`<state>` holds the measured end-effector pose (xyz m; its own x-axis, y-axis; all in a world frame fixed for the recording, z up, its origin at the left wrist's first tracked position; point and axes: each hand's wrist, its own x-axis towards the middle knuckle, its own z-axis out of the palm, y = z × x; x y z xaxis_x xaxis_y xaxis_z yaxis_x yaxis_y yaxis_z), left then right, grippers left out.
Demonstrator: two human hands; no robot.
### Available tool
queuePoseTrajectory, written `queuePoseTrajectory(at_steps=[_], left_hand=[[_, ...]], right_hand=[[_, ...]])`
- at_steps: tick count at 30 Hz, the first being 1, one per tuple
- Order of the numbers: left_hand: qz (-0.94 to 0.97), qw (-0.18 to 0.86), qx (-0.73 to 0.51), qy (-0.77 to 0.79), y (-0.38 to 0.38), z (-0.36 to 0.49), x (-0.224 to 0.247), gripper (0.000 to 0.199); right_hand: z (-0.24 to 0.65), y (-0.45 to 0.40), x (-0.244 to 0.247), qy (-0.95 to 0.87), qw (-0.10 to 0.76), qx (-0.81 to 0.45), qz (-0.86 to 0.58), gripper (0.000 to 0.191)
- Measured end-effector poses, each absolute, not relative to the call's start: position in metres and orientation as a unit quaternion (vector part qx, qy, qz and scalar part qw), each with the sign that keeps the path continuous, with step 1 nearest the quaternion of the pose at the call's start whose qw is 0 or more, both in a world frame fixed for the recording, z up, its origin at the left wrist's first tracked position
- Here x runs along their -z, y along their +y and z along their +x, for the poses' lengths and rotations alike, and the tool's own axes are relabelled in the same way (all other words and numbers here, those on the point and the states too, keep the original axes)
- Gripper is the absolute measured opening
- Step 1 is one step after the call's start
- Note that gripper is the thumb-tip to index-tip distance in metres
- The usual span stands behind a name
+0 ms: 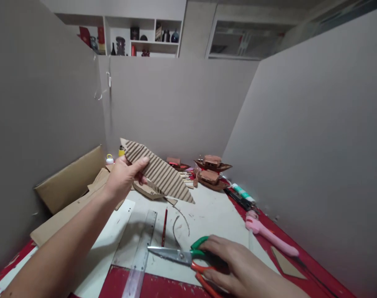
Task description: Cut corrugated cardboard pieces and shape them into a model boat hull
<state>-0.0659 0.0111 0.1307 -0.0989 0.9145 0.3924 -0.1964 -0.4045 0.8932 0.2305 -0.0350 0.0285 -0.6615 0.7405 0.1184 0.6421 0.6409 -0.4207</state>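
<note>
at the left hand (124, 173), left of centre in the frame, the thumb presses the face of a pointed piece of ridged corrugated cardboard (166, 176), with the other fingers behind it; they are clamped on it. the piece is held above the table, slanting down to the right.

at lower right, the right hand (228, 258) has its fingers and thumb bent round the green and orange handles of the scissors (169, 253), blades nearly together and pointing left across a clear ruler (148, 231). how firmly it grips, i cannot tell.

just above the blades are a red pencil (165, 225) and thin curved strips (187, 227). at centre-right stand brown model boats (211, 182). along the right edge lie a pink-handled tool (270, 236) and a cardboard offcut (284, 264). cardboard sheets (66, 217) are stacked at left. beyond, grey partitions (163, 99) rise, with an open shelf (154, 43) at upper left.
</note>
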Motion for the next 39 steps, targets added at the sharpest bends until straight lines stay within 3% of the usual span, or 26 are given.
queuePoseTrajectory(at_steps=[4, 7, 8, 10, 15, 17, 21, 24, 29, 35, 39], left_hand=[[0.526, 0.483, -0.611, 0.341, 0.01, -0.058, -0.126, 0.029], [0.538, 0.522, -0.569, 0.337, 0.01, -0.052, -0.119, 0.025], [0.547, 0.534, -0.55, 0.337, 0.01, -0.05, -0.116, 0.024], [0.57, 0.549, -0.511, 0.336, 0.009, -0.046, -0.11, 0.024], [0.651, 0.535, -0.438, 0.313, -0.001, -0.036, -0.105, 0.02], [0.688, 0.511, -0.411, 0.31, -0.009, -0.032, -0.107, 0.017], [0.779, 0.356, -0.408, 0.316, -0.023, -0.027, -0.112, 0.007], [0.812, 0.278, -0.408, 0.312, -0.025, -0.028, -0.114, 0.012], [0.72, 0.431, -0.427, 0.337, -0.015, -0.032, -0.113, 0.007], [0.736, 0.354, -0.463, 0.344, -0.002, -0.029, -0.098, 0.015], [0.707, 0.429, -0.419, 0.374, 0.014, -0.038, -0.096, 0.01]], right_hand=[[0.238, -0.027, -0.035, -0.866, 0.309, -0.128, -0.371, 0.023], [0.235, -0.024, -0.048, -0.831, 0.459, 0.013, -0.313, 0.051], [0.232, -0.025, -0.054, -0.832, 0.472, 0.057, -0.286, 0.06], [0.225, -0.026, -0.067, -0.846, 0.466, 0.123, -0.227, 0.065], [0.209, -0.031, -0.085, -0.891, 0.395, 0.202, -0.096, 0.025], [0.206, -0.031, -0.085, -0.904, 0.372, 0.191, -0.091, 0.02], [0.202, -0.029, -0.083, -0.932, 0.326, 0.109, -0.114, 0.017], [0.2, -0.028, -0.082, -0.93, 0.347, 0.059, -0.106, 0.016], [0.198, -0.025, -0.079, -0.914, 0.377, 0.106, -0.106, 0.019], [0.196, -0.013, -0.077, -0.911, 0.4, -0.014, -0.104, 0.024], [0.198, 0.005, -0.075, -0.877, 0.447, -0.102, -0.141, 0.018]])
